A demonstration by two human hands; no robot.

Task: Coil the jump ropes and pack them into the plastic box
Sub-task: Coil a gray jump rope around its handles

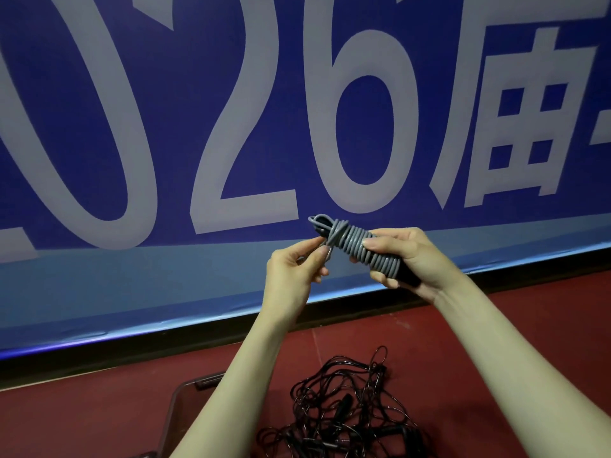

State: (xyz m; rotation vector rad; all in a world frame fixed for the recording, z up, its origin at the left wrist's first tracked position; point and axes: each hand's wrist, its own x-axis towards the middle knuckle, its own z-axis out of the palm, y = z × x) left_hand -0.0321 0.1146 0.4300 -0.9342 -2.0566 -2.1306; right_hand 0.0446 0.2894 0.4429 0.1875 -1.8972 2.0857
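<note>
Grey cord is wound in tight turns around the black handles of the jump rope (358, 247), which I hold up in the middle of the frame, in front of the blue banner (165, 127). My right hand (408, 257) grips the bundle, fingers curled under it and the thumb pressed on top of the turns. My left hand (292, 266) pinches the loose end of the cord just beside the bundle, at its left side.

I judge the step is to finish this coil. To do it well, I should keep the thumb firmly on the last turns so they do not spring open, and tuck the free end under one turn and pull it snug.

Below, at the bottom centre, a tangled pile of black ropes (347, 414) lies on the red floor (496, 332). The plastic box (185, 401) sits at the lower left, partly hidden behind my left forearm; its rim is near the pile. Between my hands and the floor the room is open, so I can lower the bundle to the left, passing clear of the pile.
</note>
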